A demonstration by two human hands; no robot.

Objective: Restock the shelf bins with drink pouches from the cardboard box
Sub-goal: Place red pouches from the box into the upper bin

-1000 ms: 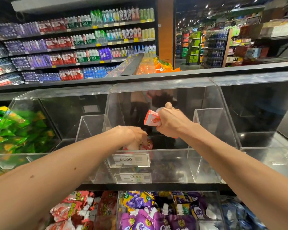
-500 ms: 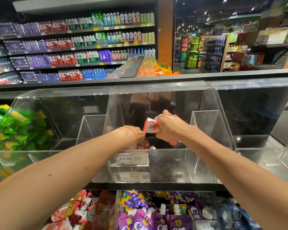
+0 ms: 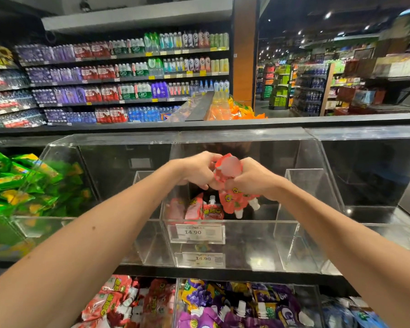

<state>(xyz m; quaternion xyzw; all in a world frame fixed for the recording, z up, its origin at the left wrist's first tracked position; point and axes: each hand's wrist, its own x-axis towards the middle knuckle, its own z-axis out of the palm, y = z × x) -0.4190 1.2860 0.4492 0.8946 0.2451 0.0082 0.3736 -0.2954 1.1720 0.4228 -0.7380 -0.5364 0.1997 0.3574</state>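
Saw left hand and right hand both clutching red pouches above middle bin. I feared uneven release: bunch snags wall, spills out.

Red drink pouches over and inside the clear middle bin

The held pouches, a crumpled red-orange bunch with yellow print, hang just above the middle bin's opening. The left hand and right hand grip them from either side, and their white spouts point down. Inside the middle bin, at its front left, the standing pouches lean upright against the front wall, one with its white cap up.
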